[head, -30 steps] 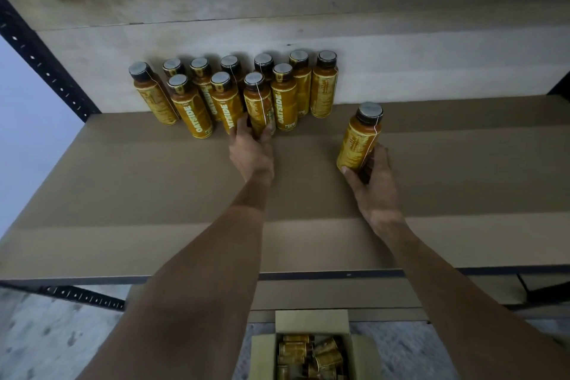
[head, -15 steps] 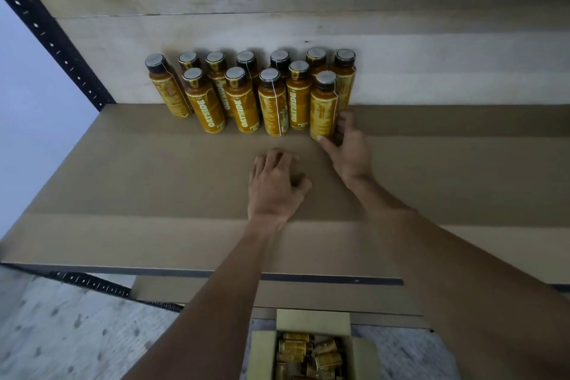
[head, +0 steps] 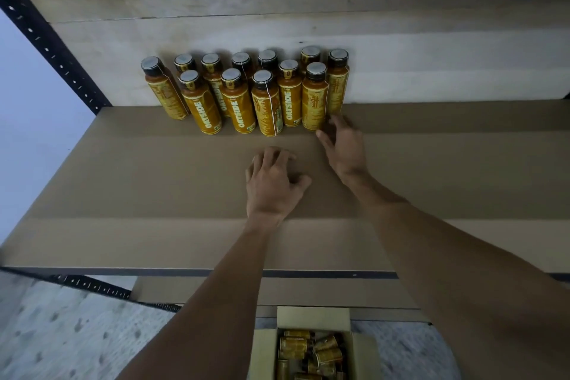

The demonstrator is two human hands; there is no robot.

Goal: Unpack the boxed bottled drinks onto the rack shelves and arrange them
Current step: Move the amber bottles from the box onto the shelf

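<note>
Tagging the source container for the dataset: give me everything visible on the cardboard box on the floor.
The cardboard box is plain brown card with its top flaps folded open. It stands on the speckled floor in front of the rack. Inside, amber bottles lie jumbled on their sides. The frame cuts off its lower part. Nothing else is seen touching it.

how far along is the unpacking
Done: twelve bottles stand in two rows at the shelf back. In hand: right hand at the base of the end bottle, grip unclear; left hand rests on the shelf. Left: more bottles lie in the box.
</note>
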